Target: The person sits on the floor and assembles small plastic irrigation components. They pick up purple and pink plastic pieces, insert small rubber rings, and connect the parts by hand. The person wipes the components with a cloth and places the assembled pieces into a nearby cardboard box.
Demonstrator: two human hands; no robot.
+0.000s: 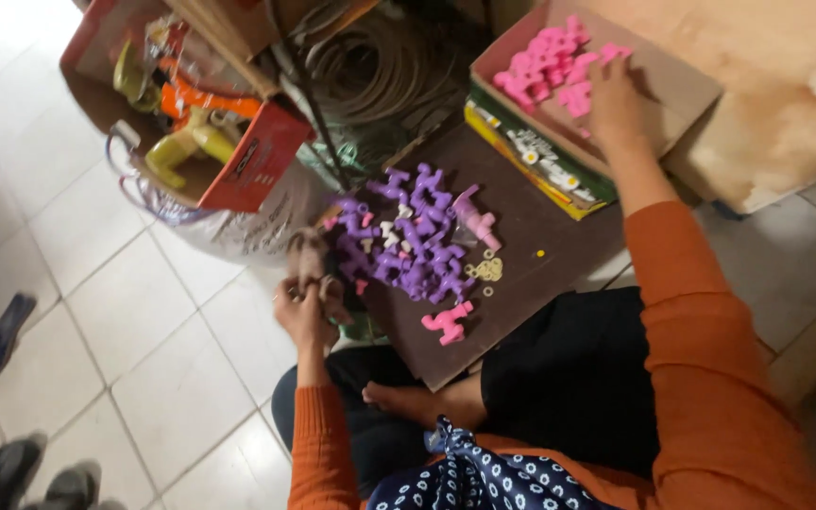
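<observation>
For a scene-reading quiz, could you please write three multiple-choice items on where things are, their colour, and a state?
1. Where is the right hand?
A. In the cardboard box of pink pieces
B. On the floor tiles
C. On the purple pile

2. What colour is the heap of pieces on the dark board?
A. Green
B. Purple
C. Black

3. How is the left hand?
A. Flat on the lap
B. Lifted overhead
C. Closed around something at the board's edge

Answers: 1 A, its fingers lie among the pink pieces in the cardboard box. 2 B, the heap is plainly purple. 3 C, its fingers curl beside the heap; what they hold is blurred.
</observation>
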